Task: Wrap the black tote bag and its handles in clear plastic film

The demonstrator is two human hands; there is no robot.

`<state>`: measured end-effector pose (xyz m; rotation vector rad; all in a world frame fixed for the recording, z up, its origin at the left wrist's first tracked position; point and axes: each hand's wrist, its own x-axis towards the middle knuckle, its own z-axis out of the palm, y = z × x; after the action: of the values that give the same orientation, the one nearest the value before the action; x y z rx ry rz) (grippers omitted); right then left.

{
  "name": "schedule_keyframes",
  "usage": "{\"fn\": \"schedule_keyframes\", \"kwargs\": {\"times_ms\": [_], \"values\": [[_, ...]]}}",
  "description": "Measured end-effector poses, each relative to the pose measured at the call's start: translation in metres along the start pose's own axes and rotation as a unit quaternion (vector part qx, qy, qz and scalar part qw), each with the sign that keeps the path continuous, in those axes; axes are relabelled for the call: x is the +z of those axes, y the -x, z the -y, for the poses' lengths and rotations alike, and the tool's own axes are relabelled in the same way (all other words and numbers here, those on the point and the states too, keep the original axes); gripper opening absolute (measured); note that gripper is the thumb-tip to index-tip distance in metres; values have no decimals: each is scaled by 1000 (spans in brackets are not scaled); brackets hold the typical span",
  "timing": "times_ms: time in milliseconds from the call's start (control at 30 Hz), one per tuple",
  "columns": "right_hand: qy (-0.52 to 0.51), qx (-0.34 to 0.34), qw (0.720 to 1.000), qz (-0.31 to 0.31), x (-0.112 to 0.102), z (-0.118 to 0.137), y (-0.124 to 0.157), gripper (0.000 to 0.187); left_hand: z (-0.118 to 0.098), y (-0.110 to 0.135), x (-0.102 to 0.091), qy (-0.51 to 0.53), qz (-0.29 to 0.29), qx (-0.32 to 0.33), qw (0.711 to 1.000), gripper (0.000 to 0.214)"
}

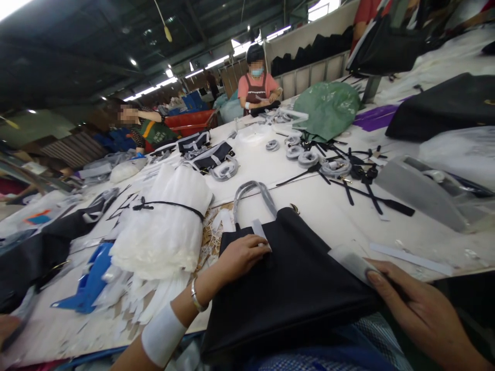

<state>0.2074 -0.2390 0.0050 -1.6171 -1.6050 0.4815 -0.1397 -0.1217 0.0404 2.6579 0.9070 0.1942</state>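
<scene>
A black handbag point(294, 278) leans across my lap at the table's edge, its grey-wrapped handle point(253, 186) standing up. My left hand point(245, 255) grips the upper part of the bag, fingers together; its thumb is hidden. A short white strip point(258, 228) sticks up beside those fingers, near the handle's base. At the bag's right side, my right hand point(410, 293) is closed, thumb on top, on a pale translucent strip point(350, 262) that lies against the bag.
Left of the bag stand a tied white bundle point(162, 221) and a blue tape dispenser point(91, 278). Beyond lie black straps point(367, 190), coiled grey-wrapped handles point(307, 158) and a green plastic bag point(327, 111). A grey tape dispenser point(421, 190) stands right. Co-workers sit across the table.
</scene>
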Motion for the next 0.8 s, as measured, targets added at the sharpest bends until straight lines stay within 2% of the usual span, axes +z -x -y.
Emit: {"fn": "schedule_keyframes", "kwargs": {"times_ms": [200, 400, 533, 600, 667, 800], "values": [[4, -17, 1000, -5, 2, 0, 0, 29, 5, 0, 15, 47, -38, -61, 996, 36], [-7, -16, 1000, 13, 5, -2, 0, 29, 14, -7, 24, -25, -10, -60, 998, 33], [2, 5, 1000, -11, -4, 8, -9, 32, 19, -11, 32, -24, -45, -74, 996, 33], [14, 33, 999, -24, -11, 18, -22, 34, 20, -12, 33, 17, -87, -96, 991, 29], [29, 33, 998, -34, -16, 26, -45, 36, 19, -13, 32, 66, -134, -132, 980, 24], [68, -51, 996, -31, -5, 21, -113, 33, 16, -11, 29, 142, -185, -165, 958, 22]]}}
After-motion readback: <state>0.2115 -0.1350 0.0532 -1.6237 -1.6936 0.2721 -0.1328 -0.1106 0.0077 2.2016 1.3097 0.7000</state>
